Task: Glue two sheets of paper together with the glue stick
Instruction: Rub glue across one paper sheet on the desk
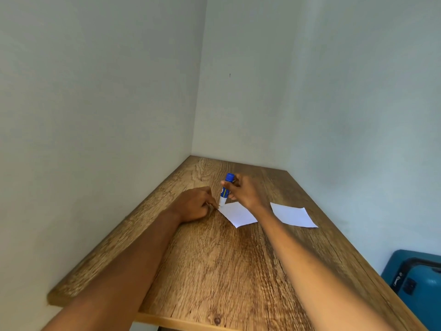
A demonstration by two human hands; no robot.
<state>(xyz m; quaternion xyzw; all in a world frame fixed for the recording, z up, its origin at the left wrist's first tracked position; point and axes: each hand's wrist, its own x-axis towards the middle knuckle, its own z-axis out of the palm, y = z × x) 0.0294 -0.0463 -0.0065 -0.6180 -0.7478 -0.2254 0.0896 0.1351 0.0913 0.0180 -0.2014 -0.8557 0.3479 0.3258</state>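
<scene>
Right hand point(241, 191) wrapped around a glue stick point(226, 188), fingers closed on the blue barrel, thumb across the front. Stick upright, leaning slightly, blue end up, white tip down and touching the far left corner of a sheet of paper point(238, 215). Left hand point(194, 204) resting on the wooden table point(214, 271) just left of that corner, fingers curled together, fingertips point(214, 206) pressing down right at the paper's edge beside the glue tip; whether pinching the corner or only pinning it, cannot tell. Sheet flat on the table, turned at an angle, partly hidden under the right wrist. Second sheet of paper point(294, 215) flat on the table to the right, apart from the first, touched by neither hand. Both forearms bare, reaching in from the near edge. Table pushed into a corner between two pale walls point(310, 91). Blue case point(415, 283) beyond the table's right edge, lower right.
</scene>
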